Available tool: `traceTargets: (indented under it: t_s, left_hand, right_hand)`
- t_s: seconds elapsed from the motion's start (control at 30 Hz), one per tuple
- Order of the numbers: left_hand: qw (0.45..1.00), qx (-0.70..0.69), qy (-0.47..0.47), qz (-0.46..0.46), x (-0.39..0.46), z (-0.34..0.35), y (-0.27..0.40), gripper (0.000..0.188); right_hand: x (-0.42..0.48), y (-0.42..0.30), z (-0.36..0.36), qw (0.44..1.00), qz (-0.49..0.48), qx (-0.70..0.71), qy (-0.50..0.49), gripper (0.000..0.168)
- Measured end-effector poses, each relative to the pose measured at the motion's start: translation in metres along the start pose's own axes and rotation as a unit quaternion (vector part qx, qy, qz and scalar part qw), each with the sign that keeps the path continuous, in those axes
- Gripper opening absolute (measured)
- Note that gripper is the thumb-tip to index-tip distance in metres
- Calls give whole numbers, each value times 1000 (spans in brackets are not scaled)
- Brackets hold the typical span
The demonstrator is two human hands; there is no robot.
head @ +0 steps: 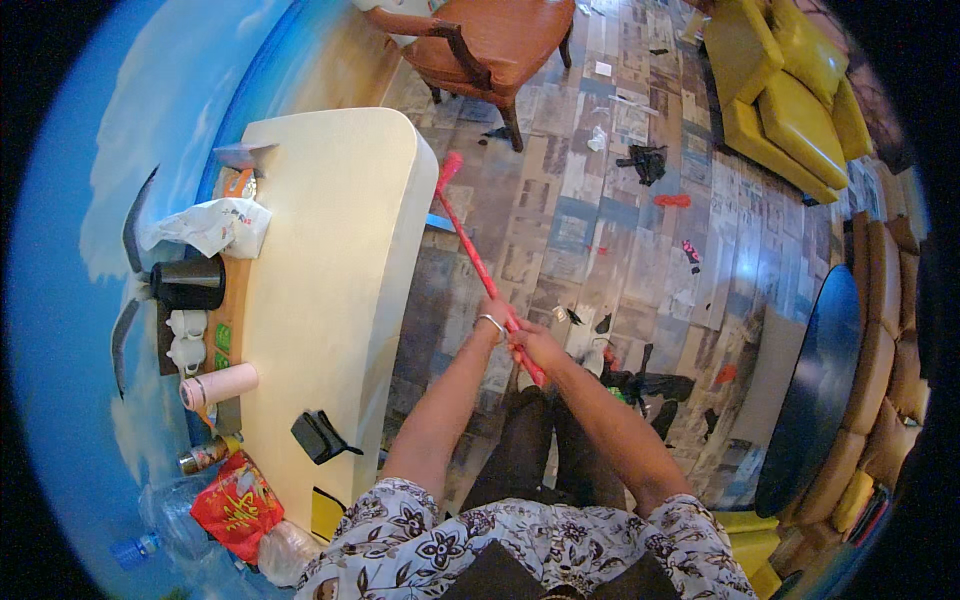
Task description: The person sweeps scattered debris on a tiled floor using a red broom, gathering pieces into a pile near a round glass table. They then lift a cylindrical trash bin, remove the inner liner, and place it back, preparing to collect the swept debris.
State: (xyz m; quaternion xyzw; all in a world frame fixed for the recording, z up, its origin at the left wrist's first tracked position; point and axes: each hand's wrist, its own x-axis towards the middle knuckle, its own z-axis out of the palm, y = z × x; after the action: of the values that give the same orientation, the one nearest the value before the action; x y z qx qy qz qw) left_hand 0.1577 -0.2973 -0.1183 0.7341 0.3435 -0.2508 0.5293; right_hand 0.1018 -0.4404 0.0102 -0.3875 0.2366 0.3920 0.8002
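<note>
Both of my hands grip a long red pole point(466, 244), which looks like a broom or mop handle. My left hand point(496, 312) is wrapped around it above my right hand point(538, 346), and a silver bangle circles the left wrist. The pole slants away from me, up and to the left. Its far end widens into a red head beside the rounded corner of a pale wooden table point(330, 225); whether it touches the floor I cannot tell. The near end pokes out just below my right hand, above my feet.
Scraps lie about the plank-patterned floor point(510, 210), among them a black crumpled piece point(643, 163) and a red piece point(671, 201). A brown armchair point(499, 45), a yellow armchair point(795, 112) and a dark oval table point(810, 397) stand around. A pink bottle point(219, 385) rests along the table's left edge.
</note>
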Motion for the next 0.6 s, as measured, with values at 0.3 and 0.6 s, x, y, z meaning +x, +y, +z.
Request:
traceTargets:
  t_s: [0.3,0.6]
  left_hand:
    - [942,-70,-329,1,-172,183,-8,30]
    - [941,-192,-264,-85,-204,232,86,21]
  right_hand:
    - [-222,-43,-99,980,55,-131,143,47]
    - [-295,-136,-129,989,83,-25,116,54]
